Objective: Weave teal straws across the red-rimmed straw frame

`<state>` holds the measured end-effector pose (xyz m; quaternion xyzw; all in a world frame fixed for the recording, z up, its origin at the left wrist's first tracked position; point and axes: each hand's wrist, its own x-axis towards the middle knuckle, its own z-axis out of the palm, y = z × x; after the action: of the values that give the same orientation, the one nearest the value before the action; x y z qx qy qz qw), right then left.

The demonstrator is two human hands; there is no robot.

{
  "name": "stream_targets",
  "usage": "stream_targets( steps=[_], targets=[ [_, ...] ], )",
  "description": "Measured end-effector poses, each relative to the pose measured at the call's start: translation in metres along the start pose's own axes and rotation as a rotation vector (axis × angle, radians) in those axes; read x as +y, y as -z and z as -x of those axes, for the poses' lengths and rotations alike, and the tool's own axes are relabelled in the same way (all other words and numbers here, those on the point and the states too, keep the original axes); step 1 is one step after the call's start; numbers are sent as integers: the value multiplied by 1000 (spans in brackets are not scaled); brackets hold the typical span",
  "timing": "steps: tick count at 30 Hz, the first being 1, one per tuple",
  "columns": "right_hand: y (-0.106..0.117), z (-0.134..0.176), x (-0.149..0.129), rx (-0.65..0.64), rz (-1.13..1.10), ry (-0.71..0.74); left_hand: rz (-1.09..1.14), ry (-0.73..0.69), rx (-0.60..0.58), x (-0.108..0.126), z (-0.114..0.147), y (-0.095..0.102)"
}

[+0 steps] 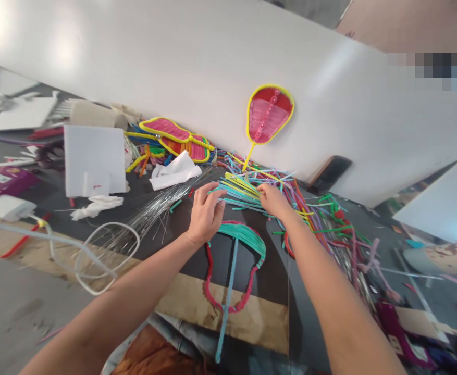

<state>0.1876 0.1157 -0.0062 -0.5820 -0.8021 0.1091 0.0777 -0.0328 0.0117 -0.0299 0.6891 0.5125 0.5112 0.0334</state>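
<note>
yellow and teal stems (pixel 242 188) lie in a loose bundle on the dark tabletop (pixel 181 229), with the hands at either end of it. the left hand (pixel 207 213) is at the bundle's left end, back upward, its fingers loosely curled and its thumb a little apart from them; whether it grips any stem i cannot tell. the right hand (pixel 272 200) is at the other end, its fingers bent and drawn together at the yellow tips, but the hold is too small to make out. both forearms are bare and reach forward from the lower corners, slanting inward, the left wrist nearly straight, the right hand turned in toward the left one. between the forearms lies the unfinished fan (pixel 244 234), teal strips filling its top end, a pink and red rim (pixel 208 271) around the open part, and a blue stick (pixel 230 291) running down its middle over the brown strip (pixel 267 315). a pink fan (pixel 269 114) with a yellow edge stands against the white panel (pixel 165 57) beyond the bundle, and silver wires (pixel 146 208) spread to the left of the left hand.
</note>
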Motion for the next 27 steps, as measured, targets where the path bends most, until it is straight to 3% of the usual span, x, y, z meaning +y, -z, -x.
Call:
stream_targets(
  steps=[5,11,14,17,20,22,25,27],
  targets=[
    [17,4,11,105,-215,52,-12,-29,-21,0,0,-1],
    [58,-3,15,535,-556,58,-40,-35,-78,-3,0,-2],
    [94,4,14,751,-969,155,-54,-47,-117,-2,-1,-1],
    [131,23,12,839,-1001,204,-63,-57,-133,-1,-3,1],
    [146,54,8,911,-866,203,-104,-49,-174,-1,-3,4],
    [137,79,3,862,-646,168,-170,-10,-237,-1,-1,7],
    [99,117,-3,463,-271,139,-251,53,-414,1,2,14],
    [71,137,-5,168,-141,240,-260,62,-571,4,2,21]
  ],
)
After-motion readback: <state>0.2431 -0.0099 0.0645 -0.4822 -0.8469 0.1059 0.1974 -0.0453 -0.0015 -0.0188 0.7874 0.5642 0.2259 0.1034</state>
